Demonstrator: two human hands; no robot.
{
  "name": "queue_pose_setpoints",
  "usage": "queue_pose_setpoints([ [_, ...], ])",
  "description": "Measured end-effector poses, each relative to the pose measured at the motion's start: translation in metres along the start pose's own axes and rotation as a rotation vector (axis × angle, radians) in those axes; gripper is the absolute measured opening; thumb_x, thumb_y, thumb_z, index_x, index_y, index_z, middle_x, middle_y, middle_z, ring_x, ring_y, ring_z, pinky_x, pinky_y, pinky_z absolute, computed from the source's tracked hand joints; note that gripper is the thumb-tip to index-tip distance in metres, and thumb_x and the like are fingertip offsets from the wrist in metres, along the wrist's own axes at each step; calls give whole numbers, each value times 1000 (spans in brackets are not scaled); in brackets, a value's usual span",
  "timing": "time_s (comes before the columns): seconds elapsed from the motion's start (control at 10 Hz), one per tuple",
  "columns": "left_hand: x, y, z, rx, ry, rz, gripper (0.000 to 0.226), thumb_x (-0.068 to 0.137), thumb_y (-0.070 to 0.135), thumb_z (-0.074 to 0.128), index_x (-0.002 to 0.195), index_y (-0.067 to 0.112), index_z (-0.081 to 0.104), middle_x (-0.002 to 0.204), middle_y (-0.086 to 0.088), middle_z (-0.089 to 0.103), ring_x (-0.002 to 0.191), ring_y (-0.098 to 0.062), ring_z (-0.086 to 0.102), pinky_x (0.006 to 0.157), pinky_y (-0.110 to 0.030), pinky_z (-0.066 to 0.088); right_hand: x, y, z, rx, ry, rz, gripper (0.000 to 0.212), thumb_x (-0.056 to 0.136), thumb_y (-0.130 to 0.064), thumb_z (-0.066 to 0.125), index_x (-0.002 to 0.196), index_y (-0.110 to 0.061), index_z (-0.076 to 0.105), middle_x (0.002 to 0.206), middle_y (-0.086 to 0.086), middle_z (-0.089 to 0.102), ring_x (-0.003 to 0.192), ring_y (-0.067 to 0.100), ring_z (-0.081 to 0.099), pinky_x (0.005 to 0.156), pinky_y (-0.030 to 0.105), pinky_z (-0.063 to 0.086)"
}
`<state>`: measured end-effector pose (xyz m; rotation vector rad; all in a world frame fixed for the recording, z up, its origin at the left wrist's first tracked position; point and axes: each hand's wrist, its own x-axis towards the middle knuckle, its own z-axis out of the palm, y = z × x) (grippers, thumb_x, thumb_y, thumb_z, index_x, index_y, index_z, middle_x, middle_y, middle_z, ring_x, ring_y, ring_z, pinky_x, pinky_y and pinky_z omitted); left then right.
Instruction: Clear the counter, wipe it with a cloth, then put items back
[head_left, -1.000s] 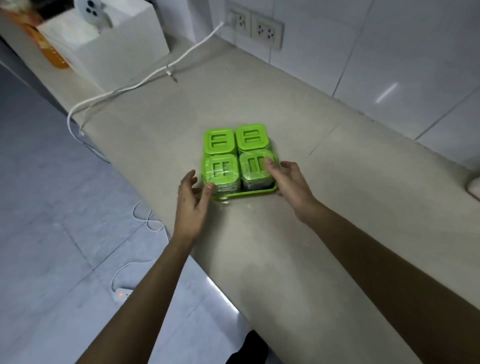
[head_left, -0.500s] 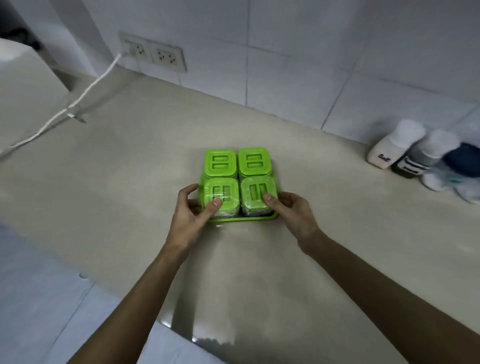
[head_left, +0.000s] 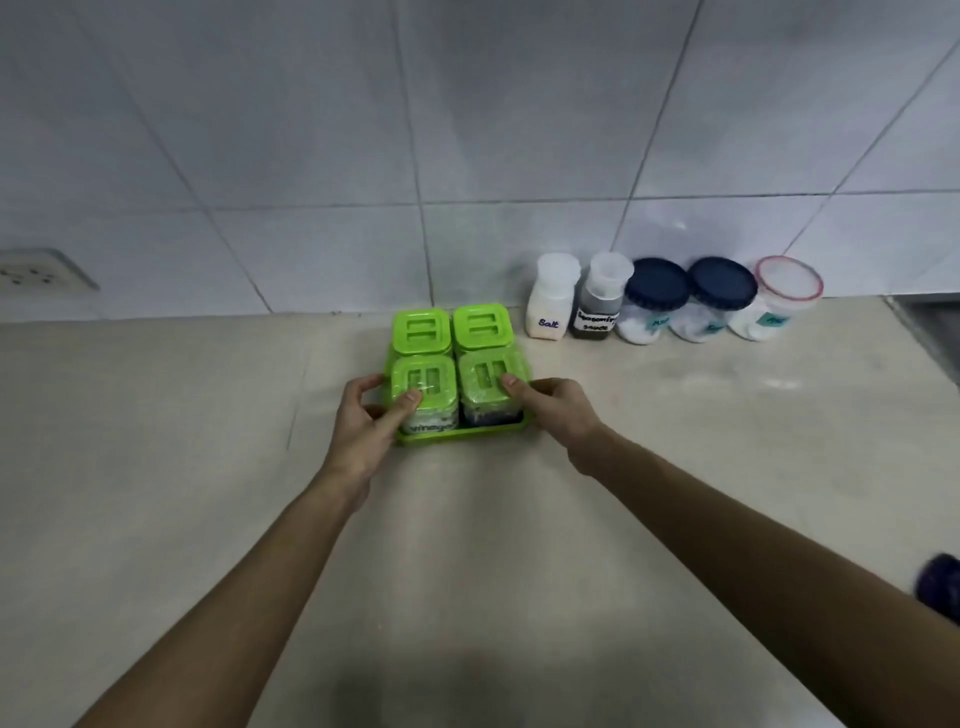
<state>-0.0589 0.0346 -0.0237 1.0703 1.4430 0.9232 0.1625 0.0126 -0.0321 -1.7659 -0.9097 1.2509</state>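
A green tray (head_left: 457, 434) carrying several clear jars with green lids (head_left: 422, 330) sits on the beige counter (head_left: 156, 467), close to the tiled wall. My left hand (head_left: 363, 421) grips the tray's left side, thumb on the front-left jar labelled vinegar. My right hand (head_left: 558, 408) grips the right side, thumb on the front-right lid. No cloth is in view.
Right of the tray, against the wall, stand a white salt bottle (head_left: 551, 299), a seasoning sauce bottle (head_left: 600, 299), two blue-lidded jars (head_left: 655, 299) and a red-rimmed jar (head_left: 779, 299). A wall socket (head_left: 36, 271) is far left. A dark blue object (head_left: 940, 584) shows at the right edge.
Both hands have carried the tray rightward along the counter and nearer the wall, up to the row of bottles. The white box and cable have left the view.
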Motion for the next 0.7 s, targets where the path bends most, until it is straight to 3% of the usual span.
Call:
queue_pose_setpoints([
  [0.1,19,-1,4,-6,13,-4,46,83,26,72,123,13,52,109,-19,65,86,-20,62,73,-27,49,13,-3,10,-84,32,-9,48,82,-52,64,85,-5,71,82,9,69,74,19,57,65,29,41],
  [0.3,60,0,21,-42,36,0,47,82,31,72,120,10,54,114,-19,65,92,-24,62,78,-36,49,49,-10,8,-249,103,-38,55,84,-66,47,86,-12,58,97,14,61,89,27,57,73,31,40],
  [0.4,66,-1,30,-55,44,39,45,84,30,71,119,8,54,113,-18,65,91,-24,63,80,-38,51,59,-9,4,-265,81,-25,62,85,-65,46,96,-6,63,108,17,63,97,30,59,77,31,41],
  [0.5,69,1,39,-42,97,67,44,86,33,67,120,10,51,115,-16,63,93,-24,64,76,-39,57,67,-15,3,-297,34,-44,63,87,-62,46,108,-6,65,106,13,64,93,27,58,77,29,40],
  [0.6,66,8,35,-39,111,1,58,82,43,69,125,14,43,120,-14,58,101,-26,62,84,-45,56,61,-25,0,-304,-6,-33,66,86,-65,44,110,-8,65,102,9,62,89,24,55,78,29,40],
  [0.7,26,-11,26,170,242,10,64,79,51,67,125,13,45,122,-16,56,109,-31,58,94,-44,50,28,-4,-22,-521,111,-109,75,84,-72,35,113,-8,60,113,13,62,103,31,56,89,38,44],
])
